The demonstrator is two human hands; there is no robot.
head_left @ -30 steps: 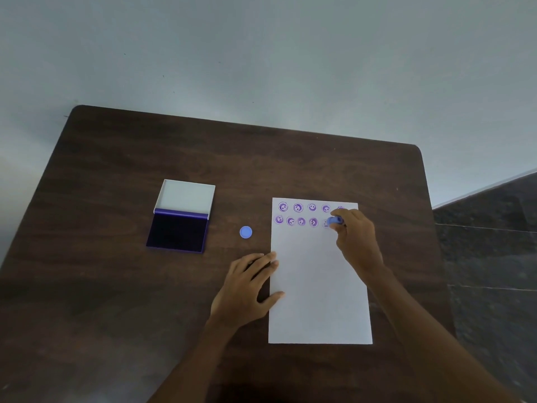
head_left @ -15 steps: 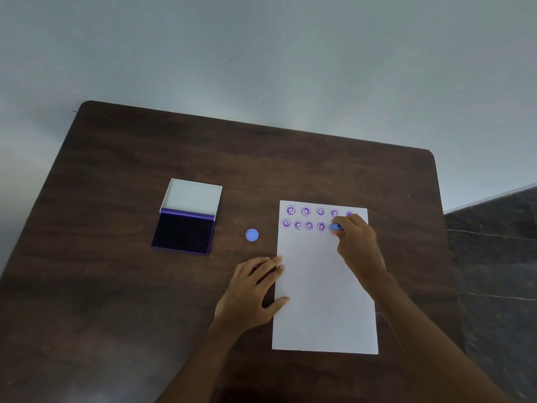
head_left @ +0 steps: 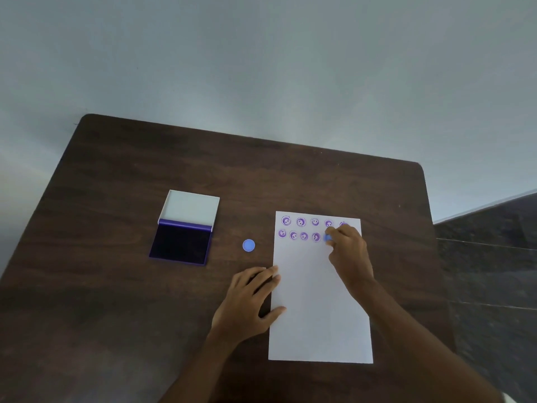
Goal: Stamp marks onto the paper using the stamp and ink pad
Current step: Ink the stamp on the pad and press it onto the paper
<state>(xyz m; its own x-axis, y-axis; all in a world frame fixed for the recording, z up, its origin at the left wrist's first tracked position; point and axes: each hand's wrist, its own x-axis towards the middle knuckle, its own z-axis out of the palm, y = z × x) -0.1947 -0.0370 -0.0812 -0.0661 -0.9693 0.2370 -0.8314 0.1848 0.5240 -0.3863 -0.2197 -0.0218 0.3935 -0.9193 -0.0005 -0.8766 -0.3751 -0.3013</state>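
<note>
A white sheet of paper (head_left: 318, 301) lies on the dark wooden table (head_left: 145, 315), with two rows of purple round marks along its top edge. My right hand (head_left: 348, 251) pinches a small blue stamp (head_left: 327, 238) and holds it down on the paper at the right end of the second row. Flat on the table, my left hand (head_left: 250, 303) has its fingertips resting on the sheet's left edge. The ink pad (head_left: 181, 244) lies open to the left, its white lid folded back.
A small round blue cap (head_left: 248, 245) sits on the table between the ink pad and the paper. The table's right edge (head_left: 427, 228) borders a dark tiled floor. A pale wall stands behind the table.
The camera view shifted slightly. My right hand stays at the second row with the stamp, a little lower on the paper. My left hand has kept its place.
</note>
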